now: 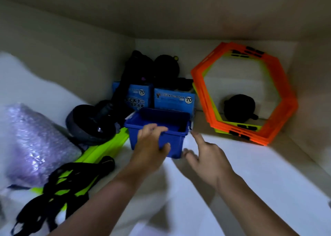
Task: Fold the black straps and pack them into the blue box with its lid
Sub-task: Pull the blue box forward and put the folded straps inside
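My left hand (152, 142) holds the blue box (177, 146) by its near rim. The fingers (152, 127) are curled over the edge into the inside and the thumb presses on the front wall. My right hand (206, 155) is just beside the right front corner of the box, with fingers spread and holding nothing. Its index finger points at that corner, but I cannot tell if it touches.

The box stands open upward, and I see no lid. The black straps (62, 187) lie on the shelf (250, 173), well apart from the box at the near left. They are a loose tangle over green bars (107, 144), with the long axis running up toward the box, so the left hand is the nearer one.

Blue cartons (174, 99) stand close behind the box and orange hexagon frames (279, 85) lean at the far right. I judge the free room is on the bare shelf toward me.
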Available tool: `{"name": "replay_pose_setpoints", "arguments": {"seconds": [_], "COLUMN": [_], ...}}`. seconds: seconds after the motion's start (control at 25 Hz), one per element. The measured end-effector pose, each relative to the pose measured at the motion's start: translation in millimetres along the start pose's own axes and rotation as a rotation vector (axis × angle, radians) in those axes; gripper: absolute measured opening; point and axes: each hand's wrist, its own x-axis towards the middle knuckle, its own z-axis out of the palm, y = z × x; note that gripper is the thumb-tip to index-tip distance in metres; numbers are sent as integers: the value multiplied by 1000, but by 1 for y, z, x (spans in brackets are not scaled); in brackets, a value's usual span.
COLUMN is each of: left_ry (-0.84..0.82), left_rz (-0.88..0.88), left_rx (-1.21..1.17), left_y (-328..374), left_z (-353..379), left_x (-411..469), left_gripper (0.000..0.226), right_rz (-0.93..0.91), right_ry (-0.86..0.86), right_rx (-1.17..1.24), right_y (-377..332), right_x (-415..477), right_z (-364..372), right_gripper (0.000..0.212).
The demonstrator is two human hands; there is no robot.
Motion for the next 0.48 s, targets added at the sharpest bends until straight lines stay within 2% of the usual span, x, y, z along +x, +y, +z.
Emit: {"name": "replay_pose_setpoints", "arguments": {"seconds": [0.08, 0.16, 0.24, 0.36, 0.48], "left_ry": [84, 39, -12, -57, -11], "left_rz": [-171, -360, -458, -436, -385], "left_rx": [-10, -28, -64, -113, -135], "left_y": [-24, -49, -72, -99, -106], "left_z": [-8, -16, -22, -25, -24], "left_x": [12, 23, 36, 47, 49], "left_gripper": [58, 61, 64, 55, 39], "right_rz": [45, 90, 102, 96, 70], "right_ry": [3, -14, -28, -21, 4], "right_rx": [8, 17, -16, -51, -34], "right_y": [-6, -7, -4, 0, 4], "right_x": [21, 42, 59, 74, 76], "right_z": [13, 23, 32, 39, 42], "right_gripper": [72, 69, 56, 34, 25]}}
